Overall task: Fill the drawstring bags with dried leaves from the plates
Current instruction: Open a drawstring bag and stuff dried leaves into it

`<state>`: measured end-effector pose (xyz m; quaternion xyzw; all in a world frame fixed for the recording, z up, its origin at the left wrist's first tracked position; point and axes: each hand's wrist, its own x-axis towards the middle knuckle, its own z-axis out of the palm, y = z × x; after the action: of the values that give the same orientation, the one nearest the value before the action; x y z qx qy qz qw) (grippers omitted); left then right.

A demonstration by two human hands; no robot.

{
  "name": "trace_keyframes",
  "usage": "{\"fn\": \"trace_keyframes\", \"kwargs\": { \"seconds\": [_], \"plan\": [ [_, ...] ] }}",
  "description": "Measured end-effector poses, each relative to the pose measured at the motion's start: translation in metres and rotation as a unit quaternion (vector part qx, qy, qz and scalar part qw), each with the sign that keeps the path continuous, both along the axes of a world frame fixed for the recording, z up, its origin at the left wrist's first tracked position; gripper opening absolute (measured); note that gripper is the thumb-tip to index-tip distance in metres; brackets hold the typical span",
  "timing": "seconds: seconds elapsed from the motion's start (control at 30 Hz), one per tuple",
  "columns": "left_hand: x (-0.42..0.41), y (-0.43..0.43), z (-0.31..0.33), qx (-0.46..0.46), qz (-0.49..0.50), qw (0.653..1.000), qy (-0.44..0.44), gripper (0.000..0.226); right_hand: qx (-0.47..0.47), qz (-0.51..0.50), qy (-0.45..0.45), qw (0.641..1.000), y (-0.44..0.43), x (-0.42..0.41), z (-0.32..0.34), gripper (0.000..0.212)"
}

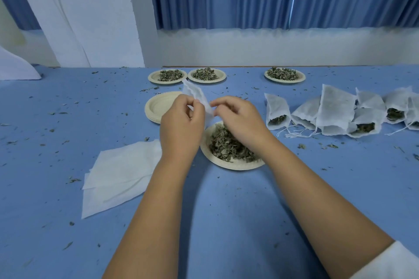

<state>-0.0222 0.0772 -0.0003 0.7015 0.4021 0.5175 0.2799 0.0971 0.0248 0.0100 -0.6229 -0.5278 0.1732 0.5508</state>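
A thin white drawstring bag (195, 94) stands tilted in the air between my two hands, above the near paper plate (235, 164) heaped with dried leaves (226, 145). My left hand (181, 120) pinches the bag's left edge. My right hand (238, 118) pinches its right edge just over the leaves. A pile of flat unfilled bags (118, 176) lies to the left of my left forearm. Several filled bags (335, 113) lie in a row at the right, dark leaves showing through them.
Three more plates of leaves stand at the table's far edge (167, 76) (206, 75) (284, 75). A stack of bare plates (158, 106) sits behind my left hand. Leaf crumbs are scattered over the blue table (226, 210). Blue curtains hang behind.
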Motion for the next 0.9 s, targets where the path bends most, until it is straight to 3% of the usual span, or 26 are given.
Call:
{"fn": "trace_keyframes", "kwargs": {
  "seconds": [0.07, 0.27, 0.4, 0.6, 0.8, 0.9],
  "plan": [
    [-0.005, 0.002, 0.001, 0.029, -0.003, 0.998, 0.053, 0.017, -0.001, 0.023, 0.088, 0.996, -0.003, 0.002, 0.006, 0.016],
    [-0.011, -0.002, 0.006, 0.093, 0.003, 0.99, 0.104, 0.015, -0.037, -0.011, 0.075, 0.996, -0.004, -0.004, 0.005, 0.019],
    [-0.014, -0.002, 0.009, 0.12, -0.009, 0.983, 0.139, 0.019, -0.048, 0.058, 0.124, 0.989, -0.006, -0.005, 0.01, 0.027],
    [-0.014, -0.001, 0.009, 0.079, 0.04, 0.993, 0.077, 0.012, -0.052, 0.038, 0.204, 0.977, -0.002, -0.006, 0.005, 0.019],
    [-0.011, 0.003, 0.002, 0.03, 0.034, 0.992, 0.121, 0.014, -0.121, 0.019, 0.079, 0.989, 0.0, -0.004, -0.003, 0.017],
    [-0.011, 0.009, -0.003, 0.049, 0.035, 0.988, 0.142, 0.011, -0.158, -0.004, -0.053, 0.986, -0.004, 0.006, -0.001, 0.019]
  ]
}}
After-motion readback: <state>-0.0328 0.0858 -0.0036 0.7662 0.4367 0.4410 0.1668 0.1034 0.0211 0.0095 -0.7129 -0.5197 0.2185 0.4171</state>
